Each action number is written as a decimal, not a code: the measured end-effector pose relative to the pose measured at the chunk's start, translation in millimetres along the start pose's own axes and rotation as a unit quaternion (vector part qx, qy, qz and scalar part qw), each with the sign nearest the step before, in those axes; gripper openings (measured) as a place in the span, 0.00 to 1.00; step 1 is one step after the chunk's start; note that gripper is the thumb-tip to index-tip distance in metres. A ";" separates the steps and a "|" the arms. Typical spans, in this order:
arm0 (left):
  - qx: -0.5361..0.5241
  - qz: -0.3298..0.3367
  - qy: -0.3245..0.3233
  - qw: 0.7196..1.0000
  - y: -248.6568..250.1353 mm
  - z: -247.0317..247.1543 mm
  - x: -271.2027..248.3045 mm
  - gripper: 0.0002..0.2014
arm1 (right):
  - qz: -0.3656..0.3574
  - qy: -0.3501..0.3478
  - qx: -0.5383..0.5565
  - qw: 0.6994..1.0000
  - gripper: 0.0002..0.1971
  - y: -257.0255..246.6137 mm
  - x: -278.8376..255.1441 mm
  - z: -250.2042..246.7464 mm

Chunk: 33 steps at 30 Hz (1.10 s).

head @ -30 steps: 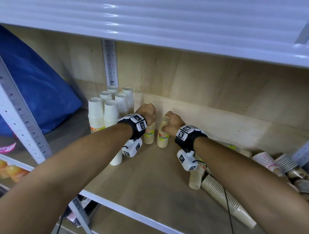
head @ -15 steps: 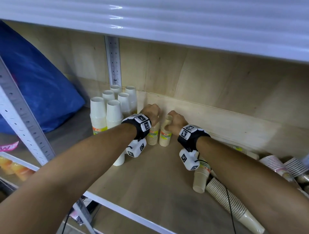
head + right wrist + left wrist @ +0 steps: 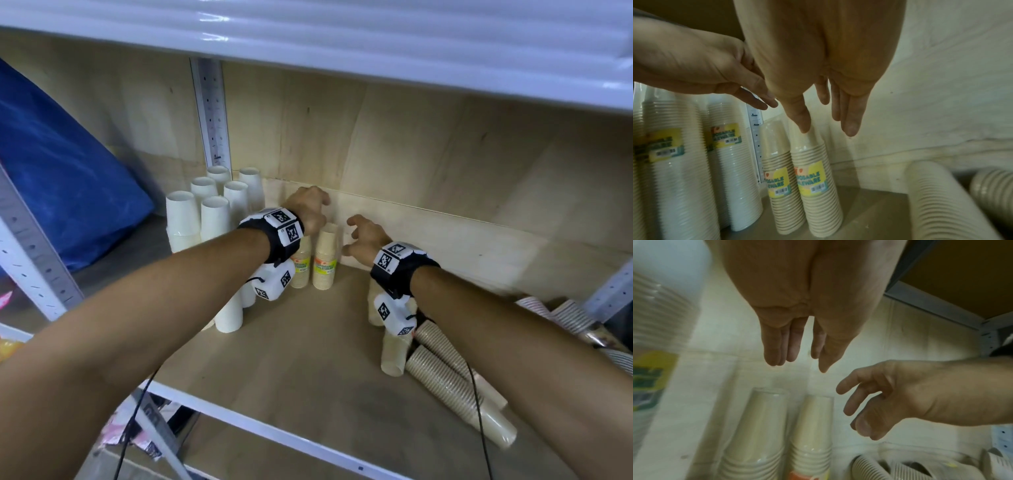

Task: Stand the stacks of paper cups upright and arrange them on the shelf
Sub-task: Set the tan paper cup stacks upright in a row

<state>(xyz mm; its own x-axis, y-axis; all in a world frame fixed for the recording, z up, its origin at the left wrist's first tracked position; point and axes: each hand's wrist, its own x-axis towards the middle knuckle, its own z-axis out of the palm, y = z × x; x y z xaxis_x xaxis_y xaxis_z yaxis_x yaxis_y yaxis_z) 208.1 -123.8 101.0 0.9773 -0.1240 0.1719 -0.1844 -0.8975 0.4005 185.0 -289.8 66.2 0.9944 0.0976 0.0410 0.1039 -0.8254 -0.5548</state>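
Dim, greenish wrist views; motion blur; glare overhead

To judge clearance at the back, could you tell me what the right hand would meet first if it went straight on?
Probably the wooden back panel: the right hand points toward it, just right of the two beige stacks. Depth is unclear.

Both hands have let go of the two beige cup stacks at the back of the shelf. The left hand [image 3: 310,209], which gripped the left beige stack [image 3: 301,263], now hovers above it with fingers spread and loose. The right hand [image 3: 366,236], earlier wrapped around the right beige stack [image 3: 325,260], has pulled away to the right, fingers straightened, clear of the cups. Both stacks stand upright, side by side.
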 end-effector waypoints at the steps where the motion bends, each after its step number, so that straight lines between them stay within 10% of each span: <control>1: -0.003 0.005 -0.005 1.000 6.2 -0.2 -0.2 0.25 | 0.005 0.003 -0.002 1.000 0.35 4.2 -4.2 -6.1; 18: -0.065 0.144 -0.164 0.974 93.6 70.6 -78.7 0.27 | 0.106 0.038 -0.075 0.991 0.24 96.4 -131.1 -68.6; 33: -0.086 0.086 -0.219 0.968 92.4 141.9 -138.5 0.37 | 0.160 -0.020 -0.078 0.984 0.21 156.1 -222.2 -41.1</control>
<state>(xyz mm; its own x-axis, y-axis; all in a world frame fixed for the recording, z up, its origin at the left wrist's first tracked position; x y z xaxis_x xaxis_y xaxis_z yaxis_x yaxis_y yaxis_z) 70.6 -249.6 -13.5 0.8743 -0.4666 -0.1337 -0.3262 -0.7688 0.5500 -18.9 -463.2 4.7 0.9754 -0.1629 -0.1488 -0.2099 -0.8927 -0.3988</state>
